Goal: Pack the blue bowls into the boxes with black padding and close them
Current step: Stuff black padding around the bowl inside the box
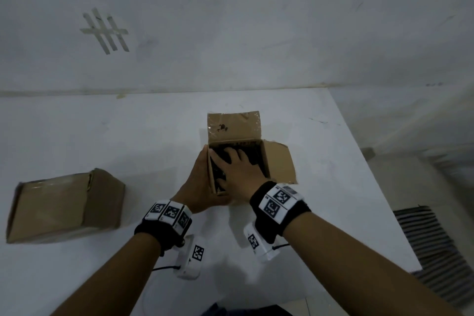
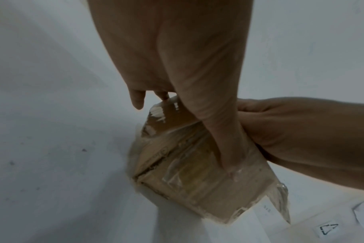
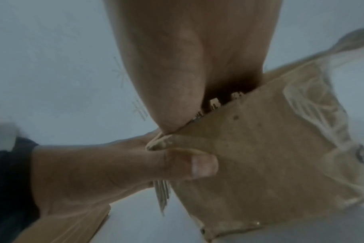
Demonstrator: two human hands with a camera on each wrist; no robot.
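From the head view, an open cardboard box (image 1: pixel 266 161) stood on the white table (image 1: pixel 77 131), a little beyond both wrists and near the table's middle. Its mouth faced up. Its far flap (image 1: pixel 234 126) stood upright and its right flap (image 1: pixel 280 161) was splayed outward to the right. The opening ran longer from near to far than from side to side. Black padding (image 1: pixel 252 152) filled the inside. No blue bowl could be seen. The left hand (image 1: pixel 198 182) cupped the box's left wall from outside, fingers wrapped along the card. The right hand (image 1: pixel 239 169) reached into the mouth, its fingers spread flat on the padding. A second cardboard box (image 1: pixel 65 206) lay well apart on the left, closed and taped, its long axis running roughly left to right.

From the left wrist view, the left hand (image 2: pixel 177 57) lay against a taped side of the box (image 2: pixel 197 172), fingers (image 2: pixel 226 148) running down along it, with the little finger held off the card. The right hand (image 2: pixel 291 131) came in from the right, touching the box's upper edge.

From the right wrist view, the right hand (image 3: pixel 187 65) dipped behind the box's wall (image 3: pixel 260 156); its fingertips were hidden, so their curl there could not be told. The left hand's thumb (image 3: pixel 177 166) pressed the outer face of the wall near its corner. Dark padding (image 3: pixel 214 103) showed at the rim.
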